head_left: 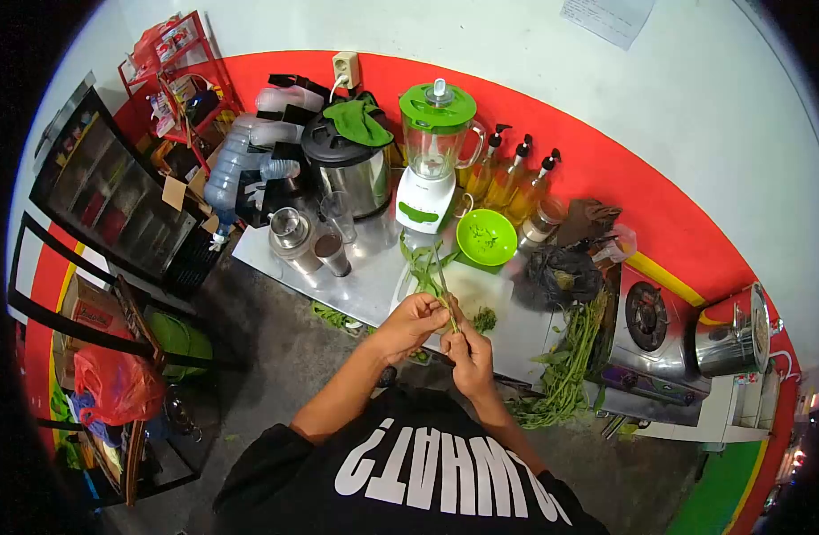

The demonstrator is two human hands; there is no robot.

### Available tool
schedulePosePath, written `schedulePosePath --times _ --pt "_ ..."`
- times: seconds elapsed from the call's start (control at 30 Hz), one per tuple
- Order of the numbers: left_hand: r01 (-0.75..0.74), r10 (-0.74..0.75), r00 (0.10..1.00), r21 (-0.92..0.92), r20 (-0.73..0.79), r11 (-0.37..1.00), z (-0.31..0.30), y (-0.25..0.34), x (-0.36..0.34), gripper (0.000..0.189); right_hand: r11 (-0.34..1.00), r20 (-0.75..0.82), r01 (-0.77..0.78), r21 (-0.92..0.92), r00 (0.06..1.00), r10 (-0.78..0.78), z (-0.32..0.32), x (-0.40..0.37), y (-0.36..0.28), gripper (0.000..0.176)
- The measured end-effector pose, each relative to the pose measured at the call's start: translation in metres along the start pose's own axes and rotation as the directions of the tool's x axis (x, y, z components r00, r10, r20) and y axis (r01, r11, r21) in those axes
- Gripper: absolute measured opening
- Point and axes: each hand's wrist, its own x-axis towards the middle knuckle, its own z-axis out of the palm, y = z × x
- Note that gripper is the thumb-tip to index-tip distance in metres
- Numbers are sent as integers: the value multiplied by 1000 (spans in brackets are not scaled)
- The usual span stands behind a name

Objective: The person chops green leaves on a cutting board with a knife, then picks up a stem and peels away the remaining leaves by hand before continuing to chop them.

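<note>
Obs., head view. I see both hands raised over the shiny sheet-metal counter (360, 281), meeting at its near edge.

- Left hand (414, 323): fingers pinched closed around the bunch of long green leafy stems (430, 267), gripping near its lower part.
- Right hand (470, 352): also clenched on the bunch of long green leafy stems, just below and touching the left hand.
- The leaf tips fan up and away from the hands, towards the round lime-green plastic bowl (486, 236).
- A clear-jug blender with green lid and white base (434, 152) stands behind the bowl.
- A loose pile of green stalks (570, 357) lies on the counter to the right, beside the steel gas burner (646, 319).
- A crumpled black plastic bag (563, 272) sits above that pile.
</note>
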Motion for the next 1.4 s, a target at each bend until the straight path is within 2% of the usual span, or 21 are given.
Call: schedulePosePath --times 0.03,0.1,0.23,0.43,0.5,0.57,0.73,0.97,1.0,1.1,1.17,1.23,1.3,1.37,1.4 --pt "-1 1 1000 0 0 1000 -2 -2 1 25 1000 0 1 0 1000 -1 1 1 2 50" --pt "-17 15 1000 -58 -25 998 -4 -8 3 22 995 -19 102 6 995 -102 4 3 4 53" --pt "-50 42 997 -129 -65 990 -6 -7 1 21 999 -5 -21 40 1000 21 4 1 -9 49" --pt "-55 48 998 -201 -37 978 -11 -11 2 19 998 -34 61 3 998 -61 7 1 -2 51" --pt "-77 70 997 -192 -43 978 -11 -13 3 20 999 -27 45 6 999 -45 4 -1 6 52" --pt "11 14 996 -272 90 962 -16 -16 4 23 998 -28 39 39 999 -38 4 -1 4 53" --pt "-9 39 994 -290 99 957 -8 -20 5 24 994 -19 88 60 996 -87 2 0 11 53" --pt "3 12 994 -136 106 991 -8 -10 1 33 997 -17 65 36 998 -65 5 0 7 57" --pt "-12 17 998 -73 58 997 -3 -5 -1 32 997 0 54 46 999 -54 3 0 9 57" --pt "-37 36 997 16 75 999 -10 -10 2 29 997 5 73 32 997 -73 4 4 7 55" --pt "-37 38 999 -18 33 999 0 -5 -1 27 996 -1 1 86 1000 -1 5 5 -4 49" --pt "-57 56 998 -53 -21 997 0 -5 -4 27 998 2 20 53 1000 -20 8 6 -3 49" --pt "-87 87 996 -49 7 995 -3 -1 -5 26 995 15 -10 98 1000 9 10 6 5 48" --pt "-95 93 995 -54 -32 994 -9 -2 -8 24 995 25 -4 102 1000 1 14 7 0 48" --pt "-118 109 989 -84 -101 989 -10 -5 -10 23 995 29 -1 103 1000 -2 16 8 -4 49"
